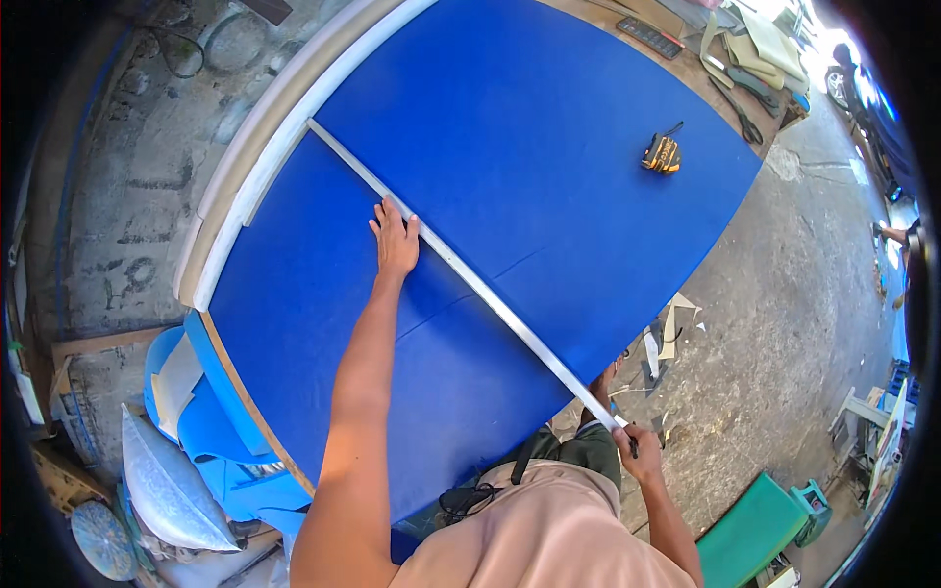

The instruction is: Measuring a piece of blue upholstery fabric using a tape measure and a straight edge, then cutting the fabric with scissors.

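Note:
A long silver metal straightedge point(490, 302) lies diagonally across a large blue sheet point(598, 127), from the roll at upper left to the near edge. My left hand point(396, 240) rests on its upper half, fingers stretched out and spread against the bar and the sheet. At the near end my right hand point(642, 453) is closed round the straightedge's tip, just beyond the sheet's edge. A small black pen-like piece point(634, 448) shows at those fingers; its kind is unclear. One thin dark line point(520, 263) crosses the sheet beneath the bar.
A yellow-and-black tape measure point(662, 155) sits on the sheet. Scissors point(750, 127) lie at the table's far right corner. A pale roll point(235, 186) borders the left side. Blue scraps point(225, 456) hang below left. A green padded board point(753, 524) stands lower right; offcuts litter the floor.

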`<state>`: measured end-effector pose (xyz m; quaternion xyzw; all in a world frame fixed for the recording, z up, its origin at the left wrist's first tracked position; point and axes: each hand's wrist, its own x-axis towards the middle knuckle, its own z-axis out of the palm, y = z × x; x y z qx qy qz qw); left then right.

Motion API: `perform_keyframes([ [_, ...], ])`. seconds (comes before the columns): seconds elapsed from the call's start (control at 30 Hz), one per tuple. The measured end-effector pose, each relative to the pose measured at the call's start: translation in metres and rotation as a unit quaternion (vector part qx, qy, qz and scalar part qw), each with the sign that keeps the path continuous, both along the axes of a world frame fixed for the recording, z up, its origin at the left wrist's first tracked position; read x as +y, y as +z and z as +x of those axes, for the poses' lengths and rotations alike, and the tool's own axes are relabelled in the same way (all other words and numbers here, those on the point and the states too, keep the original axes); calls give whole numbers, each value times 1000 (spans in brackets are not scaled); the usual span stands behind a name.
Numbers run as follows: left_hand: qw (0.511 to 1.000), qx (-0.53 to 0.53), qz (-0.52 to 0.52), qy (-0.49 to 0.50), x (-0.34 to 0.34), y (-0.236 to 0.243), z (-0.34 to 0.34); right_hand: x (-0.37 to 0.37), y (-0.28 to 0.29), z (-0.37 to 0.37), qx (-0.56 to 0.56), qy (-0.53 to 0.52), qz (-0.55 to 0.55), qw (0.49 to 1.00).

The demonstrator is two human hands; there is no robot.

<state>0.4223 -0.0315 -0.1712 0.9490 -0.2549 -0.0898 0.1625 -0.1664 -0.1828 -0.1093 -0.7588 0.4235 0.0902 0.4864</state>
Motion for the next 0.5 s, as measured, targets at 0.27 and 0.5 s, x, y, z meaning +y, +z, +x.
perform_keyframes([
  [0.27, 997, -69, -13, -9, -2, -18, -2, -2, -21, -10, 3, 2, 28, 1000],
  [0.5, 993, -114, 4, -26, 4, -39, 9, -3, -28, -14, 26, 27, -3, 999],
])
